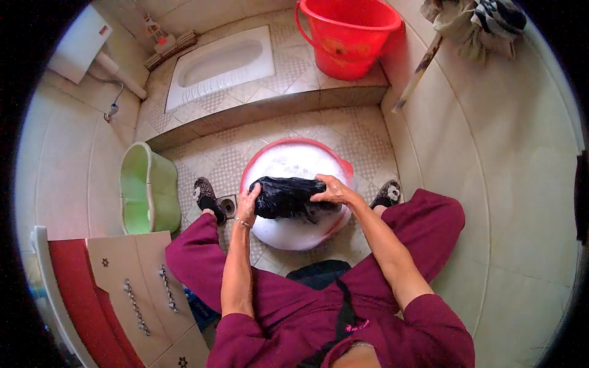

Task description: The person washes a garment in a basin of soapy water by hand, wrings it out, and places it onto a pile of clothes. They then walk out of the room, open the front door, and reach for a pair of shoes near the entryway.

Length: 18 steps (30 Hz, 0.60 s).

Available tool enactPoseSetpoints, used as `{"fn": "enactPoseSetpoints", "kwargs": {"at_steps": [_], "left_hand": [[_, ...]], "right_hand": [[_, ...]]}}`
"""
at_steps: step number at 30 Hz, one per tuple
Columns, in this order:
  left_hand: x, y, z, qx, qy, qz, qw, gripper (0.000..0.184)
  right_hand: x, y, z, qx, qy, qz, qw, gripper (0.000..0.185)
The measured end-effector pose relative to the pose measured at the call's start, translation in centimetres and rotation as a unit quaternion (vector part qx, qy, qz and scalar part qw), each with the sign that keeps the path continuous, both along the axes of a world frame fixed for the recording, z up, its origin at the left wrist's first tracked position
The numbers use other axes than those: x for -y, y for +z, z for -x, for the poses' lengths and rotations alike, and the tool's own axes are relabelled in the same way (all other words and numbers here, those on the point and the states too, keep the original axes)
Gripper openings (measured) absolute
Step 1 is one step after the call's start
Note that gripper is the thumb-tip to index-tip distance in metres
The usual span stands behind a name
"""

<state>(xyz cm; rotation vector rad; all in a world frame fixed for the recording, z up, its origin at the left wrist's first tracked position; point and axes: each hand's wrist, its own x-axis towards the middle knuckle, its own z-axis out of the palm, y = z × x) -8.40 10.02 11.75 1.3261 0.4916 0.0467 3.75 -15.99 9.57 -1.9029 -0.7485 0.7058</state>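
A wet black cloth (288, 198) is stretched between my two hands, above a round red-rimmed basin (336, 158) full of white suds (285, 236). My left hand (248, 204) grips the cloth's left end, with a bracelet on that wrist. At the right end, the fingers of my right hand (332, 189) are closed on the cloth. The lower edge of the cloth hangs close to the foam; whether it touches cannot be told.
A green tub (164, 190) stands at the left, beside a cabinet (132, 270). On the raised step are a squat toilet (261, 58) and a red bucket (343, 55). A mop (423, 70) leans at the right wall. A floor drain (229, 207) lies left of the basin.
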Motion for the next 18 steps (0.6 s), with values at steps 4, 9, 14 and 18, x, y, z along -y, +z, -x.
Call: {"fn": "enactPoseSetpoints", "kwargs": {"at_steps": [4,9,14,18], "left_hand": [[0.4,0.3,-0.2,-0.087,0.018,0.104,0.991,0.032],[0.3,1.6,-0.1,-0.100,-0.028,0.228,0.968,0.031],[-1.3,1.3,-0.9,-0.112,-0.021,0.136,0.984,0.061],[-0.8,-0.6,-4.0,-0.148,-0.093,-0.001,0.985,0.082]], "right_hand": [[0.8,0.2,0.8,0.012,0.135,0.181,0.974,0.050],[1.8,-4.6,1.5,-0.014,0.064,0.040,0.997,0.034],[2.6,-2.2,-2.9,-0.183,-0.079,0.021,0.980,0.028],[1.1,-4.0,-4.3,-0.212,-0.224,-0.032,0.951,0.031]]}}
